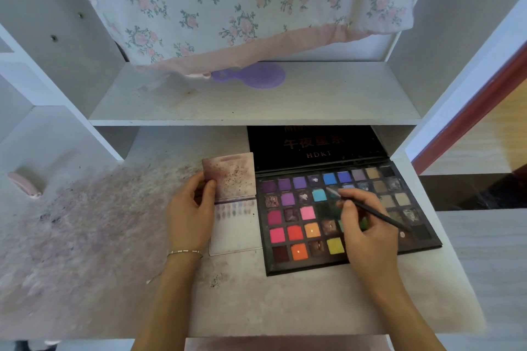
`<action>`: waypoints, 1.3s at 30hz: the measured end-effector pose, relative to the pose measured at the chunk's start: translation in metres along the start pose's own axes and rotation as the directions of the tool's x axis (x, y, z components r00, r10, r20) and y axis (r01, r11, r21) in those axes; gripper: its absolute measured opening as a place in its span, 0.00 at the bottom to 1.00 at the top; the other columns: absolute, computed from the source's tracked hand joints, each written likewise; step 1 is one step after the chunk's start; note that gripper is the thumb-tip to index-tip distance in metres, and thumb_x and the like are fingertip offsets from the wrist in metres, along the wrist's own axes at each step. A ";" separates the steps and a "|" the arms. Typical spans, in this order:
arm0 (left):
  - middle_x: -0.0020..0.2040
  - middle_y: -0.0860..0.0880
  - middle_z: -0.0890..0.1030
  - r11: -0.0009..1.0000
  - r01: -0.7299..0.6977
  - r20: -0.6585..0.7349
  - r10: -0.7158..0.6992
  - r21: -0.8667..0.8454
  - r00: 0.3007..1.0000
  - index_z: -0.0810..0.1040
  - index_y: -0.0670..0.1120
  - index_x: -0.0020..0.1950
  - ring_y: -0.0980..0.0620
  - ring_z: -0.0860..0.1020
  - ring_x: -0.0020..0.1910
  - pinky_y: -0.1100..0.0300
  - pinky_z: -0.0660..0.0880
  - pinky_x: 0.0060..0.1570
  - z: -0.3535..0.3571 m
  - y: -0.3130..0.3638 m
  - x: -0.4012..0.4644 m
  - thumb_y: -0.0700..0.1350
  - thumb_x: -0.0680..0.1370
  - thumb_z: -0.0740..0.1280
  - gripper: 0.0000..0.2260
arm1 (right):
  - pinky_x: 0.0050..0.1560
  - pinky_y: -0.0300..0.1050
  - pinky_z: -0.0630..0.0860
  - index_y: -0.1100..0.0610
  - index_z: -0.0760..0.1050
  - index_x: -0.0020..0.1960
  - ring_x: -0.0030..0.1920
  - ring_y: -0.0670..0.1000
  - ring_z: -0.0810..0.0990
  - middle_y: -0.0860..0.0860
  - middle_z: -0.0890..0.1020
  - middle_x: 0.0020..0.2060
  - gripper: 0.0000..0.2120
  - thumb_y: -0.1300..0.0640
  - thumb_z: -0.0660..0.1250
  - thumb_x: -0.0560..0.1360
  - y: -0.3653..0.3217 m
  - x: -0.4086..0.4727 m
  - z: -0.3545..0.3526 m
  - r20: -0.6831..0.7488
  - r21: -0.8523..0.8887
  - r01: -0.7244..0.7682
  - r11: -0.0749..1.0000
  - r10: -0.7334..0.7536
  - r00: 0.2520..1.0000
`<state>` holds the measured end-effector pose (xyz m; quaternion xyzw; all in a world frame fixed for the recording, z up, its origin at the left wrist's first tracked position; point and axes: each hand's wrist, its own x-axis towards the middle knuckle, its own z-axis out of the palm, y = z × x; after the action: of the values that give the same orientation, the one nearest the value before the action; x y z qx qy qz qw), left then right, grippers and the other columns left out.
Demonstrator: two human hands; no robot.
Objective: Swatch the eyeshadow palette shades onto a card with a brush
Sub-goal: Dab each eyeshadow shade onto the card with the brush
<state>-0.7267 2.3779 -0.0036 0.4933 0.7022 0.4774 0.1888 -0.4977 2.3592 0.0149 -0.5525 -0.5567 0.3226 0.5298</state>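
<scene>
A black eyeshadow palette (296,232) lies open on the white desk, its many coloured pans facing up and its lid (313,145) leaning back under the shelf. My right hand (368,234) holds a thin dark brush (379,212) over the palette, with the tip at the teal pans in the second row. My left hand (189,214) pinches a pigment-stained pinkish card (232,177) by its lower left corner and holds it tilted up. Under it lies a white card (236,231) with a row of purple swatches along its top.
Purple powder dust covers the desk surface (99,222) to the left. A pink object (24,184) lies at the far left. A purple hairbrush (253,75) rests on the shelf (256,120) above, under a hanging floral cloth (228,3). White shelf walls stand on both sides.
</scene>
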 end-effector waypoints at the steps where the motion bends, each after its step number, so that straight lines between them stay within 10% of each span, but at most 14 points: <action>1: 0.40 0.63 0.75 1.000 0.001 0.002 -0.001 0.002 1.000 0.76 0.51 0.54 0.65 0.74 0.40 0.69 0.70 0.41 0.000 0.000 0.000 0.41 0.77 0.62 0.08 | 0.42 0.34 0.78 0.43 0.72 0.46 0.49 0.40 0.78 0.43 0.78 0.45 0.17 0.66 0.60 0.75 0.001 0.001 -0.005 -0.023 -0.014 0.006 1.000 -0.007 1.000; 15: 0.45 0.51 0.78 0.999 0.011 -0.004 -0.011 0.040 1.000 0.77 0.43 0.57 0.52 0.75 0.42 0.58 0.71 0.46 0.000 0.000 0.000 0.41 0.77 0.62 0.10 | 0.36 0.21 0.69 0.52 0.71 0.48 0.40 0.31 0.74 0.39 0.74 0.39 0.07 0.64 0.61 0.76 0.037 0.028 -0.055 -0.413 -0.206 -0.087 0.975 -0.005 0.911; 39: 0.48 0.50 0.77 0.999 0.021 -0.002 -0.021 0.040 1.000 0.76 0.42 0.59 0.51 0.75 0.45 0.56 0.71 0.50 -0.001 0.000 -0.001 0.42 0.77 0.62 0.12 | 0.40 0.34 0.71 0.51 0.71 0.47 0.41 0.48 0.76 0.52 0.78 0.42 0.08 0.63 0.60 0.76 0.035 0.032 -0.056 -0.365 -0.296 -0.147 0.944 0.030 0.930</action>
<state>-0.7266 2.3768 -0.0034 0.4894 0.7167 0.4618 0.1834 -0.4302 2.3832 0.0021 -0.7046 -0.4707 0.1471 0.5102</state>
